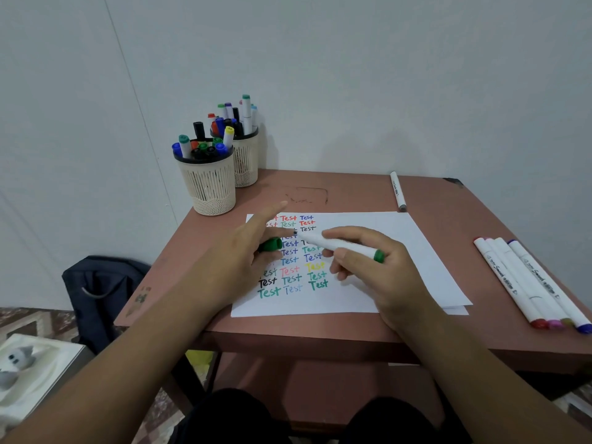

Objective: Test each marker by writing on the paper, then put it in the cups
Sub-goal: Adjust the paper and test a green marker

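Note:
A white sheet of paper lies on the reddish table, covered on its left part with several coloured "Test" words. My right hand grips a white marker with a green end cap, its uncapped tip pointing left over the written rows. My left hand holds the marker's green cap in curled fingers, index finger stretched out over the paper's top left corner. Two cream mesh cups, the near cup and the far cup, stand at the table's back left, both full of markers.
Several capped white markers lie side by side at the table's right edge. One single marker lies near the back edge. A dark bag sits on the floor to the left, by the wall.

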`<action>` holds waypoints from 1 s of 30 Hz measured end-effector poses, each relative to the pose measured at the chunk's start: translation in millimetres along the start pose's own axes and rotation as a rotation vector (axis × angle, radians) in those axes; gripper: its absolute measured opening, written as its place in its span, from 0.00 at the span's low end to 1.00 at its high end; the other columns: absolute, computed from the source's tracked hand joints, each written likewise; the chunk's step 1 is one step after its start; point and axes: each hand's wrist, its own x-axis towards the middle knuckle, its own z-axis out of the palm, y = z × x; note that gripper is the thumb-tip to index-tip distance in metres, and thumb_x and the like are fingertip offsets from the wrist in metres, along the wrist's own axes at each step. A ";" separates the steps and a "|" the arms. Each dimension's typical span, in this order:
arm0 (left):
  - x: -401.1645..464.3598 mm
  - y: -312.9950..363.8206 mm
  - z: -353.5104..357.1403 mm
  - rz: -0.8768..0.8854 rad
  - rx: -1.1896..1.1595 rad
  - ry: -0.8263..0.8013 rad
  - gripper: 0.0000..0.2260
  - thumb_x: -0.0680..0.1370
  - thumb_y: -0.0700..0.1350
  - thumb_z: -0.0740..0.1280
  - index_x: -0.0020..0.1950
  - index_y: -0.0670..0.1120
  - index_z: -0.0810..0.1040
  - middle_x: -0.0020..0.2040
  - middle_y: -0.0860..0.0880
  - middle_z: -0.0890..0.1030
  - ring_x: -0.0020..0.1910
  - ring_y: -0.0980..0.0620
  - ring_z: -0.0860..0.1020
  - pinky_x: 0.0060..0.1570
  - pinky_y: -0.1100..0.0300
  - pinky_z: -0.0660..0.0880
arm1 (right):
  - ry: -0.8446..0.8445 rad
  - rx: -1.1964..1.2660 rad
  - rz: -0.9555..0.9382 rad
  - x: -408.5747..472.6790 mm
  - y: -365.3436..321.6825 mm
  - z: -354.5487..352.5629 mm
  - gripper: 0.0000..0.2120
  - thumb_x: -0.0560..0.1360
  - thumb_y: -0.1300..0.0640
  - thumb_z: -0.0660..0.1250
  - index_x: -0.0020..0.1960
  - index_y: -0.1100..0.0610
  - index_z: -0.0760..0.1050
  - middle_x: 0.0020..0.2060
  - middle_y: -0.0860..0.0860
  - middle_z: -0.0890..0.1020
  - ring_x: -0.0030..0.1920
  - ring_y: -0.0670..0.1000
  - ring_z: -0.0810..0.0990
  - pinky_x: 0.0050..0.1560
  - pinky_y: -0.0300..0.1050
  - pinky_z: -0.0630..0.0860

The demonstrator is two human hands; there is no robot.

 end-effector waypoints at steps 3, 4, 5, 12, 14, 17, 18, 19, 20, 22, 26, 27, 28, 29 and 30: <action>-0.3 2.7 -1.4 -0.005 -0.009 -0.017 0.38 0.78 0.35 0.71 0.72 0.69 0.56 0.57 0.75 0.76 0.65 0.62 0.75 0.65 0.66 0.69 | -0.055 -0.047 0.011 -0.7 -0.8 0.1 0.12 0.77 0.57 0.69 0.59 0.50 0.85 0.46 0.52 0.87 0.42 0.54 0.83 0.42 0.50 0.81; -0.6 3.9 -2.0 0.003 -0.005 -0.025 0.39 0.78 0.36 0.71 0.71 0.70 0.56 0.58 0.74 0.76 0.66 0.61 0.75 0.67 0.62 0.70 | -0.072 -0.060 0.023 -0.6 -0.8 0.7 0.11 0.79 0.58 0.70 0.59 0.50 0.85 0.45 0.51 0.88 0.41 0.53 0.83 0.42 0.50 0.80; -1.1 5.5 -2.3 0.014 -0.003 -0.034 0.39 0.78 0.36 0.71 0.71 0.71 0.55 0.59 0.73 0.76 0.66 0.60 0.75 0.67 0.58 0.71 | -0.087 -0.067 0.039 -0.4 -0.9 1.4 0.11 0.80 0.60 0.70 0.58 0.49 0.85 0.43 0.49 0.87 0.40 0.52 0.82 0.41 0.49 0.79; -5.4 13.4 -5.5 0.091 0.048 -0.090 0.41 0.78 0.36 0.70 0.73 0.73 0.53 0.58 0.79 0.74 0.60 0.62 0.77 0.63 0.53 0.75 | -0.155 -0.122 0.087 0.8 -0.4 3.3 0.12 0.81 0.60 0.69 0.59 0.48 0.86 0.47 0.49 0.88 0.40 0.52 0.81 0.41 0.48 0.77; -6.3 16.6 -6.8 0.106 0.073 -0.096 0.39 0.79 0.37 0.69 0.73 0.71 0.52 0.58 0.80 0.73 0.60 0.61 0.77 0.62 0.53 0.75 | -0.159 -0.134 0.095 0.8 -0.7 3.3 0.12 0.81 0.59 0.69 0.60 0.47 0.85 0.47 0.49 0.88 0.40 0.52 0.80 0.41 0.47 0.77; -6.9 23.3 -6.4 0.125 0.115 -0.106 0.38 0.80 0.39 0.68 0.72 0.72 0.51 0.60 0.70 0.78 0.58 0.56 0.77 0.59 0.51 0.76 | -0.192 -0.171 0.100 0.8 -2.3 3.9 0.12 0.82 0.57 0.68 0.61 0.45 0.84 0.48 0.47 0.88 0.40 0.50 0.81 0.40 0.43 0.76; -6.7 24.2 -5.7 0.133 0.124 -0.097 0.37 0.81 0.39 0.68 0.71 0.73 0.50 0.61 0.65 0.80 0.57 0.54 0.77 0.58 0.51 0.76 | -0.196 -0.179 0.104 0.9 -2.4 3.8 0.12 0.82 0.57 0.68 0.61 0.45 0.84 0.48 0.47 0.88 0.40 0.49 0.80 0.40 0.42 0.75; -6.7 23.9 -5.1 0.137 0.128 -0.087 0.38 0.81 0.39 0.68 0.71 0.73 0.50 0.62 0.63 0.80 0.57 0.54 0.77 0.57 0.52 0.76 | -0.198 -0.184 0.108 1.2 -2.9 3.6 0.12 0.82 0.56 0.68 0.61 0.45 0.84 0.47 0.46 0.88 0.39 0.48 0.80 0.40 0.42 0.75; -6.6 23.2 -5.0 0.141 0.134 -0.082 0.38 0.81 0.39 0.68 0.71 0.73 0.49 0.62 0.61 0.80 0.56 0.54 0.77 0.57 0.53 0.76 | -0.202 -0.188 0.108 1.5 -3.7 3.6 0.12 0.82 0.56 0.68 0.61 0.44 0.84 0.46 0.45 0.88 0.38 0.47 0.80 0.40 0.42 0.75; -5.8 20.3 -5.5 0.149 0.152 -0.079 0.38 0.81 0.38 0.67 0.71 0.73 0.49 0.62 0.58 0.81 0.56 0.53 0.77 0.55 0.54 0.76 | -0.218 -0.190 0.106 2.2 -4.6 4.0 0.12 0.82 0.56 0.68 0.61 0.44 0.84 0.43 0.43 0.87 0.36 0.45 0.79 0.39 0.40 0.74; -6.7 15.9 -5.1 0.174 0.188 -0.071 0.37 0.79 0.35 0.67 0.72 0.70 0.55 0.60 0.56 0.81 0.53 0.56 0.77 0.51 0.58 0.76 | -0.250 -0.182 0.092 1.9 -7.3 5.4 0.12 0.82 0.59 0.67 0.61 0.46 0.84 0.39 0.40 0.86 0.34 0.42 0.77 0.39 0.32 0.74; -7.1 15.1 -4.2 0.181 0.201 -0.071 0.35 0.79 0.36 0.66 0.73 0.69 0.56 0.59 0.55 0.82 0.53 0.54 0.77 0.50 0.57 0.76 | -0.258 -0.192 0.080 1.5 -7.8 5.9 0.13 0.82 0.59 0.67 0.61 0.45 0.84 0.43 0.41 0.87 0.36 0.41 0.78 0.41 0.34 0.75; -7.2 15.0 -3.4 0.190 0.214 -0.071 0.33 0.79 0.38 0.66 0.74 0.67 0.57 0.59 0.53 0.82 0.52 0.52 0.78 0.49 0.55 0.77 | -0.263 -0.203 0.071 1.1 -8.2 6.3 0.13 0.82 0.60 0.67 0.61 0.45 0.84 0.46 0.41 0.87 0.39 0.41 0.80 0.44 0.35 0.77; -7.2 14.6 -2.8 0.197 0.222 -0.068 0.31 0.79 0.39 0.66 0.74 0.65 0.57 0.58 0.52 0.83 0.52 0.51 0.79 0.49 0.54 0.77 | -0.265 -0.207 0.067 0.9 -8.7 6.8 0.13 0.82 0.60 0.67 0.61 0.45 0.84 0.49 0.41 0.87 0.41 0.40 0.80 0.45 0.36 0.78; -7.2 13.7 -2.1 0.202 0.228 -0.062 0.31 0.79 0.40 0.66 0.74 0.64 0.58 0.58 0.52 0.83 0.52 0.52 0.78 0.49 0.54 0.78 | -0.268 -0.204 0.066 0.8 -9.3 7.1 0.13 0.82 0.60 0.68 0.60 0.44 0.84 0.50 0.39 0.87 0.43 0.38 0.81 0.46 0.36 0.78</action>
